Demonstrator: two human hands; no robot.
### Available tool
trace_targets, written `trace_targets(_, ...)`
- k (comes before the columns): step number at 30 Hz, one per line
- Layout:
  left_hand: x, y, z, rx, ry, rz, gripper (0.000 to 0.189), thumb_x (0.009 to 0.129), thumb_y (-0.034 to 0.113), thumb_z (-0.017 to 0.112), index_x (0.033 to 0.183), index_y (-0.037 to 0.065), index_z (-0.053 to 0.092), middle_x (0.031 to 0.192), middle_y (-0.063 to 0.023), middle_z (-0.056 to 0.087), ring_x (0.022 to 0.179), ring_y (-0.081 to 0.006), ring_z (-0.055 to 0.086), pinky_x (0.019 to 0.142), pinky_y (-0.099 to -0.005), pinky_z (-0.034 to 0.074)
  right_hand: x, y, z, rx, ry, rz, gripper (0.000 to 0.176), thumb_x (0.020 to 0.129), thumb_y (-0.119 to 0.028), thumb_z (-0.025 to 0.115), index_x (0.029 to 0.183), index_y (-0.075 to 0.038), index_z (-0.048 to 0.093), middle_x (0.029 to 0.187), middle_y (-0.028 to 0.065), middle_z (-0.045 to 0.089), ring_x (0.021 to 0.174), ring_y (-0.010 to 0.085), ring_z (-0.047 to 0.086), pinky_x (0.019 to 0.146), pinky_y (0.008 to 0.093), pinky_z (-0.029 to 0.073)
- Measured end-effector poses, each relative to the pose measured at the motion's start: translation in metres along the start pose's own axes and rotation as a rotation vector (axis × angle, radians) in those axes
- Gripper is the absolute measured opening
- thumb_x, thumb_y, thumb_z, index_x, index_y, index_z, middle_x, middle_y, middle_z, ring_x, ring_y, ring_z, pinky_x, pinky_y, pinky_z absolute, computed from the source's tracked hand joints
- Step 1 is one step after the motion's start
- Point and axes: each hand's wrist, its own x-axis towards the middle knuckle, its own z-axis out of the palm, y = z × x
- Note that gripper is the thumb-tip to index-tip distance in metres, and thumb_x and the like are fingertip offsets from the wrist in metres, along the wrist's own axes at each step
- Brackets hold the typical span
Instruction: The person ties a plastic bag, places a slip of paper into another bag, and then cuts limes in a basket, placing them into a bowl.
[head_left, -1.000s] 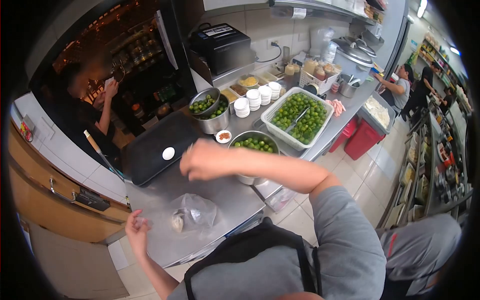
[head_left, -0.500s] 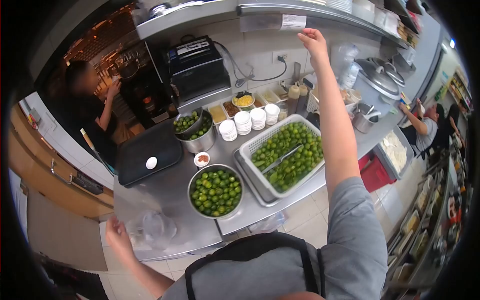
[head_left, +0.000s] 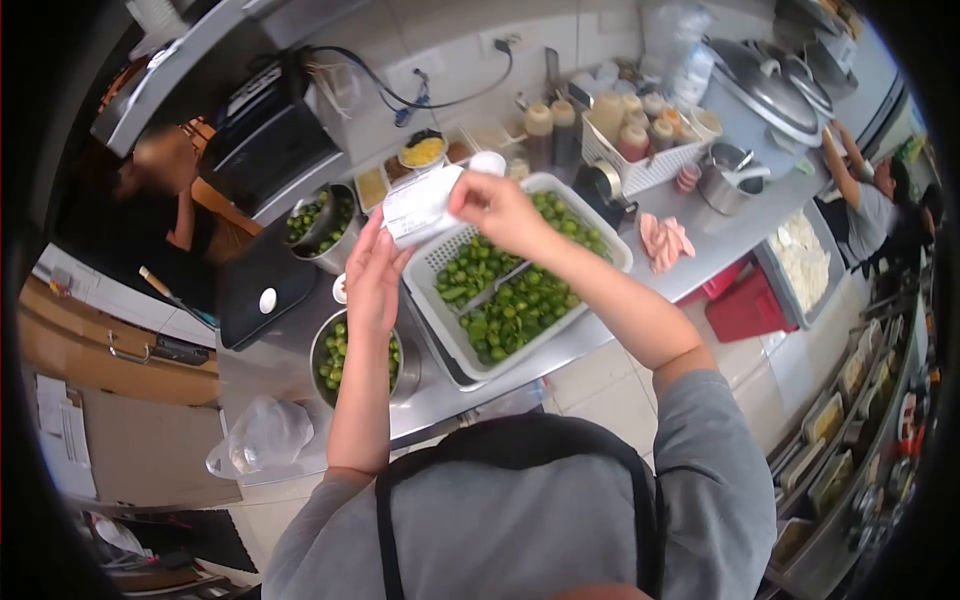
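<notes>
My left hand [head_left: 372,280] and my right hand [head_left: 503,212] hold a white printed paper slip [head_left: 423,205] above the counter. The right fingers pinch its right edge, while the left fingers grip its lower left side. Below the slip, a white perforated basket [head_left: 478,370] holds small green limes [head_left: 520,315], with metal tongs [head_left: 495,288] lying on them. A steel bowl of limes [head_left: 333,360] stands beneath my left forearm, which partly hides it.
A crumpled plastic bag [head_left: 265,435] lies at the counter's left. Sauce bottles [head_left: 632,140] fill a white crate [head_left: 660,177] at the back. A pink cloth [head_left: 665,242] and a steel pot [head_left: 728,185] are on the right. Other people [head_left: 140,220] stand at both sides.
My right hand has come down from the overhead rail with the paper slip. My left hand has risen from beside the plastic bag to the slip. The view has shifted.
</notes>
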Motion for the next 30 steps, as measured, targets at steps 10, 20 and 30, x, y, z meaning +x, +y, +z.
trace_targets(10, 0.005, -0.087, 0.017, 0.048, 0.050, -0.444, 0.047, 0.091, 0.024, 0.050, 0.127, -0.005, 0.039, 0.123, -0.0215, 0.049, 0.113, -0.0287, 0.051, 0.094, -0.0371, 0.041, -0.075, 0.134, -0.141, 0.098, 0.430, 0.326, 0.010, 0.077, 0.003, 0.061, 0.084, -0.003, 0.057, 0.077, 0.0001, 0.058, 0.068, 0.0075, 0.055, 0.062, 0.0206, 0.047)
trace_targets(20, 0.033, -0.103, 0.031, -0.180, 0.071, -0.475, 0.033, 0.090, 0.017, 0.051, 0.116, -0.002, 0.048, 0.111, -0.0110, 0.059, 0.100, -0.0191, 0.059, 0.087, -0.0323, 0.047, -0.070, 0.089, -0.070, 0.154, 0.170, 0.390, 0.016, 0.079, -0.004, 0.064, 0.093, -0.006, 0.057, 0.080, 0.0031, 0.061, 0.072, 0.0098, 0.057, 0.062, 0.0211, 0.045)
trace_targets(30, 0.018, -0.072, 0.034, -0.261, 0.116, -0.456, 0.030, 0.090, 0.010, 0.047, 0.117, -0.003, 0.047, 0.109, -0.0119, 0.058, 0.097, -0.0191, 0.060, 0.086, -0.0324, 0.048, -0.120, 0.226, -0.210, -0.467, 0.374, 0.867, 0.032, 0.085, -0.034, 0.055, 0.102, -0.008, 0.059, 0.083, 0.0109, 0.058, 0.078, 0.0159, 0.059, 0.047, 0.0273, 0.049)
